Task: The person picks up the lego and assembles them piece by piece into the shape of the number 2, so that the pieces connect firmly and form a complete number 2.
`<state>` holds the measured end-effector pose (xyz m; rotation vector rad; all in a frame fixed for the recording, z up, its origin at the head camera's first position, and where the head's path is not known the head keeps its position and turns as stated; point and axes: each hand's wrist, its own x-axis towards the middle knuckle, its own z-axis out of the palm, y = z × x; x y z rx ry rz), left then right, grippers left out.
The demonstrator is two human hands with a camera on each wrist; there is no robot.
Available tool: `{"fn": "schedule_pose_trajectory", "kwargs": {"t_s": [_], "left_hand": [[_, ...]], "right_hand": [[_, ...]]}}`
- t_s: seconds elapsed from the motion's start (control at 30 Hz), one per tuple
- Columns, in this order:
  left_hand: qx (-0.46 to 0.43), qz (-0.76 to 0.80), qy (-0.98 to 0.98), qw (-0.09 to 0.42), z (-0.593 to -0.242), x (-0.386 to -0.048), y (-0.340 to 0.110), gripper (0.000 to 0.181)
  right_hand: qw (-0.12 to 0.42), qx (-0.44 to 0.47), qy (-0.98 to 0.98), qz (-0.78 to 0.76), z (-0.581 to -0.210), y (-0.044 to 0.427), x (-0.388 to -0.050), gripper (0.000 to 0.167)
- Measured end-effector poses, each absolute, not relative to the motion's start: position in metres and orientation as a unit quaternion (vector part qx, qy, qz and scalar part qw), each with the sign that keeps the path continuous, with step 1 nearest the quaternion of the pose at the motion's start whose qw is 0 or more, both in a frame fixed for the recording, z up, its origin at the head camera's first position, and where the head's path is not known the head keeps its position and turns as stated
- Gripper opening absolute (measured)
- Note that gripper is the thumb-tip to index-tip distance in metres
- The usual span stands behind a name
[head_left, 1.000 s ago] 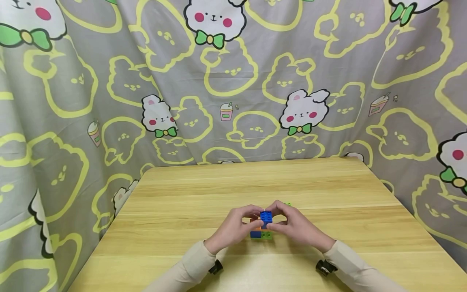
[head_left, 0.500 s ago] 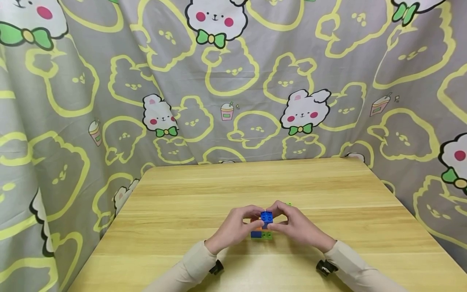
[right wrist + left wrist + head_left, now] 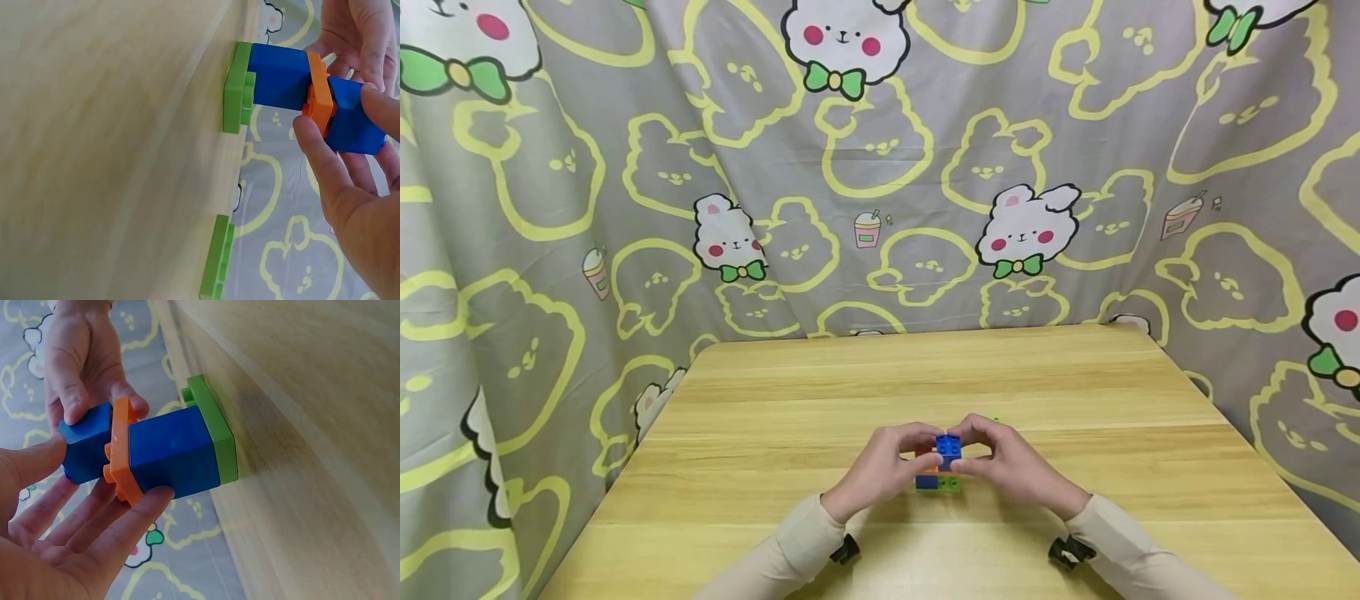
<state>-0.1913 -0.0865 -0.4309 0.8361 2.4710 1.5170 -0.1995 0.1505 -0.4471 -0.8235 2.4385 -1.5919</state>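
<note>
A small stack of toy building bricks stands on the table in front of me. At its bottom lies a green plate brick [image 3: 215, 431], topped by a lower blue brick [image 3: 175, 453] and then an orange plate brick [image 3: 319, 94]. An upper blue brick [image 3: 948, 450] sits on the orange one, slightly tilted; whether it is fully pressed down I cannot tell. Between thumb and fingers my left hand [image 3: 880, 467] holds this upper brick, one finger touching the lower blue brick. From the other side my right hand [image 3: 1018, 467] pinches the upper brick, its index finger near the orange plate.
Another green plate brick [image 3: 215, 262] lies on the wooden table [image 3: 820, 392], mostly hidden behind my right hand in the head view. A patterned grey curtain [image 3: 880, 275] hangs behind and beside the table.
</note>
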Motion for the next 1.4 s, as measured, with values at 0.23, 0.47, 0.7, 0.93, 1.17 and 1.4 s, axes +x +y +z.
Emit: {"fn": "schedule_pose_trajectory", "kwargs": {"t_s": [0.23,0.47,0.7,0.93,1.17,1.4], "left_hand": [[0.269,0.504,0.818,0.064,-0.4305,-0.1908,-0.0859,0.025],[0.268,0.505,0.818,0.068,-0.4305,-0.1903,-0.0862,0.025],[0.258,0.506,0.820,0.068,-0.4301,-0.1889,-0.0860,0.025],[0.260,0.501,0.823,0.070,-0.4312,-0.1906,-0.0856,0.026],[0.265,0.490,0.828,0.064,-0.4302,-0.1896,-0.0850,0.025],[0.264,0.496,0.825,0.063,-0.4294,-0.1893,-0.0848,0.024]], "right_hand": [[0.067,-0.253,0.807,-0.530,-0.4474,0.1511,-0.2001,0.030],[0.074,-0.247,0.807,-0.530,-0.4489,0.1514,-0.2012,0.029],[0.085,-0.246,0.803,-0.535,-0.4481,0.1520,-0.2015,0.029],[0.090,-0.243,0.797,-0.546,-0.4480,0.1525,-0.2018,0.028],[0.097,-0.236,0.790,-0.557,-0.4482,0.1529,-0.2013,0.026],[0.097,-0.230,0.789,-0.561,-0.4484,0.1521,-0.2016,0.026]]}}
